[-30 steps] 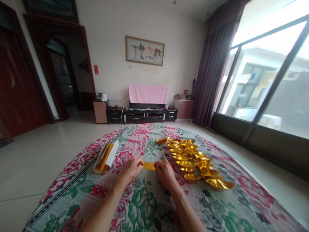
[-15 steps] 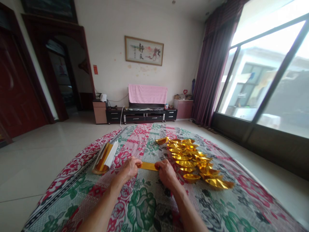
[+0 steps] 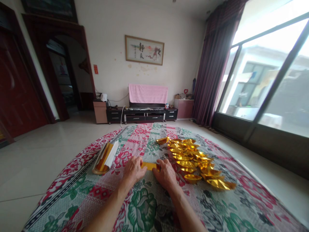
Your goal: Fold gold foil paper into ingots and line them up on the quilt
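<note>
A narrow folded strip of gold foil paper [image 3: 149, 166] stretches between my two hands, just over the patterned tablecloth [image 3: 142, 206]. My left hand [image 3: 135, 168] pinches its left end between thumb and fingers. At the other end, my right hand [image 3: 164, 172] grips it the same way, with the fingers bent over the edge. To the right of my right hand lie rows of folded gold paper ingots [image 3: 187, 164], several of them overlapping. A curled stack of gold and white paper sheets [image 3: 105, 158] rests on the cloth to the left of my left hand.
Beyond the table's far edge stands a low black TV cabinet [image 3: 145, 116], with a pink cloth [image 3: 148, 93] draped over the screen. A dark curtain [image 3: 212, 71] and large window panes are at the right. Tiled floor [image 3: 48, 145] surrounds the table.
Both hands have shifted slightly, the thumbs coming inward under the gold strip, so less of it shows between them. The ingots and the paper stack stay where they were.
</note>
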Motion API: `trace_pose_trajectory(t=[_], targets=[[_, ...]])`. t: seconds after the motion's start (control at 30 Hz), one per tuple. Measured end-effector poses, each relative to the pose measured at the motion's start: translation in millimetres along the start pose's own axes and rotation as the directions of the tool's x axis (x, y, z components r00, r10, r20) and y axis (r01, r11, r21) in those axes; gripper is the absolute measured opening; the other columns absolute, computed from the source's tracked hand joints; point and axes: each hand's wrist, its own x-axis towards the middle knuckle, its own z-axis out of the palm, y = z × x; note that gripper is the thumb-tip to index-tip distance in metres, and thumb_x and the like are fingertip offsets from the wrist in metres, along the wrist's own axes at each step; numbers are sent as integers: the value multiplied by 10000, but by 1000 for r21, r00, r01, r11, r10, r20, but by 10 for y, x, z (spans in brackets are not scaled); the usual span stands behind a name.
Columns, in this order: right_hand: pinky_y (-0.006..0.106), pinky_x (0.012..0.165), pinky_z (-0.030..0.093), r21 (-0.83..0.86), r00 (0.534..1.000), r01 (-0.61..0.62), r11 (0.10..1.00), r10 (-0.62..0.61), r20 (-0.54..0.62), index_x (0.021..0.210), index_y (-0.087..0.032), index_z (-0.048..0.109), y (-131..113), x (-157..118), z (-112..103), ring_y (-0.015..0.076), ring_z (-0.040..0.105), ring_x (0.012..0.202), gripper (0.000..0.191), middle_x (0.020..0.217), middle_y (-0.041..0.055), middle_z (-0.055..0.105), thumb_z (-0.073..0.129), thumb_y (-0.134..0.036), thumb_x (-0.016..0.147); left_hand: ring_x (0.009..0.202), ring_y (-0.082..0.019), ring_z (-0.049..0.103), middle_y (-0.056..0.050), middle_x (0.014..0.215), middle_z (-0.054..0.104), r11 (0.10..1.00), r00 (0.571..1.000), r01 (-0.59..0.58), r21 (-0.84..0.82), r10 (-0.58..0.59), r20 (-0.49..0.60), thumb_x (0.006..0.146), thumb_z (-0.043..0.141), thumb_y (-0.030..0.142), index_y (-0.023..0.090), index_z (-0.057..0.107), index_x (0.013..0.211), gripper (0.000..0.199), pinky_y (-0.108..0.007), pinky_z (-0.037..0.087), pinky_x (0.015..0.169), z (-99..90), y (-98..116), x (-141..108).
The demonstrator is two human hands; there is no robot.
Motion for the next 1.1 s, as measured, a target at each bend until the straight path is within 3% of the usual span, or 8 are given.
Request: trace_pose_trajectory(t=[0.13,0.27,0.4,0.57,0.77,1.1], targets=[[253,658,371,-1,1000,-4,1000,4,0,794,-219,633,-6,-6,-11,168,518,756,126,817,39,517,574,-310,729,739,-140,538,-18,803,564,995,996,-10,-104,19,90,685,551,191,196,586,1039,355,-240,411,702,-29,-139,56],[257,692,382,36,999,18,999,-16,-52,809,-229,628,6,-23,-21,178,512,815,134,866,40,513,604,-310,706,711,-138,534,-24,826,539,996,996,4,-92,5,93,691,554,210,220,614,1035,349,-238,410,657,-43,-185,58],[260,717,393,80,995,56,995,-49,-86,826,-224,615,18,-31,-34,185,502,857,135,903,43,513,607,-256,695,755,-146,532,-27,825,519,993,997,-44,-110,50,54,682,583,204,227,635,952,276,-247,424,705,-46,-185,47],[253,750,391,130,984,135,982,-118,-132,809,-206,590,24,-21,-30,170,497,856,115,877,33,519,559,-160,708,865,-155,525,-39,954,507,976,989,-149,-161,146,-32,654,590,145,227,602,1028,384,-263,438,785,-76,-175,44],[235,751,367,155,965,225,962,-198,-170,757,-198,577,-18,-21,-48,149,500,833,112,828,19,534,493,-124,759,926,-172,516,-41,1013,493,963,974,-222,-155,210,-89,640,531,63,216,598,974,373,-283,445,831,-173,-97,24],[228,710,356,158,978,163,974,-139,-154,766,-192,588,-11,-18,-47,142,517,777,122,813,17,562,479,-137,771,1011,-207,482,-63,1098,485,932,933,-329,-151,296,-204,673,553,133,207,553,955,291,-338,402,931,-225,-52,17]])
